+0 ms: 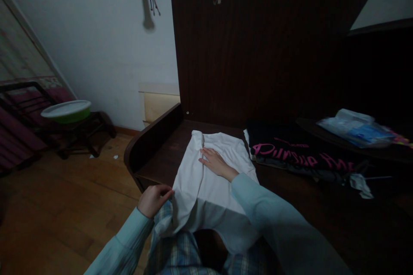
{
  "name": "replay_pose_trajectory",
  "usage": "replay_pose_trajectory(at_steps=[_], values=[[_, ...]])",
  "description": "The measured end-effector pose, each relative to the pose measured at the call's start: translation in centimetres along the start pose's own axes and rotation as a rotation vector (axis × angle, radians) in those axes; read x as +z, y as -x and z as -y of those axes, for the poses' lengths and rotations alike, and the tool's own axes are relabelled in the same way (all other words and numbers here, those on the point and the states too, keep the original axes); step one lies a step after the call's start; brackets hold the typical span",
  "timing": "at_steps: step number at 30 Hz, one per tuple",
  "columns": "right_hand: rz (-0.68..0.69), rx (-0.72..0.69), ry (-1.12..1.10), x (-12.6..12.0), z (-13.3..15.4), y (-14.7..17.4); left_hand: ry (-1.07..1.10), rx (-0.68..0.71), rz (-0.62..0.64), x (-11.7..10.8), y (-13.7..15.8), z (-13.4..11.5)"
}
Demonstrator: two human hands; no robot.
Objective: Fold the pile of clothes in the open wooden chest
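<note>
A white garment (222, 189) lies spread on the dark wooden surface, its near end hanging over the edge toward my lap. Its left side is folded inward in a long strip. My right hand (215, 162) rests flat on the cloth beside that fold, fingers stretched out. At the garment's left edge, my left hand (154, 200) pinches the cloth between thumb and fingers. The exact kind of garment cannot be made out.
Right of the garment lies a pile of dark clothes with pink lettering (300, 154). Behind it sits a clear plastic package (358, 129). A raised wooden side rail (155, 133) borders the surface on the left. Farther left, a chair (80, 131) holds a green basin (67, 112).
</note>
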State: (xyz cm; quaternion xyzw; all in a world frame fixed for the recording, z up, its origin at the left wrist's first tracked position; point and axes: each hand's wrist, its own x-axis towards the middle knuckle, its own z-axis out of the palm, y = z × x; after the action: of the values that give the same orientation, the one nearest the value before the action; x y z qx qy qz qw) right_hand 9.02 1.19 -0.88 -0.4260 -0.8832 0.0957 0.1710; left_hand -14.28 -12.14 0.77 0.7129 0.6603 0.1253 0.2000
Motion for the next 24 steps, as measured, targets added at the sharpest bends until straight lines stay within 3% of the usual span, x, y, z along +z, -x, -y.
replay_pose_trajectory(at_steps=[9, 12, 16, 20, 24], values=[[-0.020, 0.001, 0.010, 0.1, -0.2, -0.1, 0.006, 0.026, 0.028, -2.0, 0.9, 0.3], [-0.031, 0.006, 0.004, 0.1, -0.1, 0.0, -0.031, 0.059, -0.074, -1.8, 0.5, -0.5], [-0.033, -0.003, 0.003, 0.0, -0.1, 0.0, 0.014, 0.254, -0.211, -1.1, 0.0, -2.1], [-0.049, -0.002, -0.010, 0.3, -0.2, 0.0, -0.025, 0.453, -0.119, -1.5, -1.7, -4.2], [-0.113, -0.012, -0.019, 0.6, -0.4, 0.1, -0.179, 0.553, 0.011, -1.8, -5.9, -6.0]])
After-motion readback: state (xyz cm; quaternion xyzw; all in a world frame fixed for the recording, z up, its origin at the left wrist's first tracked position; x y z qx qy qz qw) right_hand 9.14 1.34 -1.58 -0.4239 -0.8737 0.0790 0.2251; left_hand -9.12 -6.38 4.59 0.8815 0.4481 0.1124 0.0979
